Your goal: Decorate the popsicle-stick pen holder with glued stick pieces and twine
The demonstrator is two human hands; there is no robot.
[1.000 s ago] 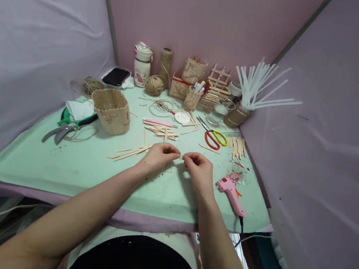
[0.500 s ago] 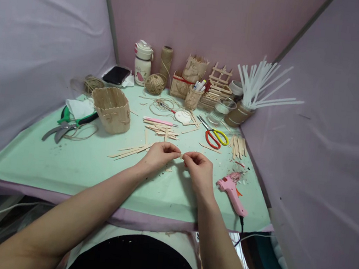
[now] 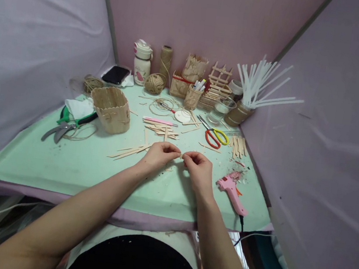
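My left hand [image 3: 161, 155] and my right hand [image 3: 199, 168] meet above the middle of the table, fingertips pinched. Between them is a tiny pale piece [image 3: 181, 156], wood-coloured, mostly covered by the fingers; its exact kind is too small to tell. Both hands appear to grip it from opposite sides. Just behind and left of my left hand lie loose thin wooden strips [image 3: 132, 151] and a pile of short wooden sticks [image 3: 162, 130]. To the right of my right hand a pink hot glue gun [image 3: 233, 193] rests on its side.
A wooden-strip basket [image 3: 112, 111] and green-handled pliers [image 3: 64, 127] are at left. Scissors [image 3: 214, 135] lie behind my right hand, near a glass of water [image 3: 219, 112]. Along the back stand a bottle [image 3: 142, 65], twine [image 3: 154, 83] and a holder of white glue sticks [image 3: 239, 114].
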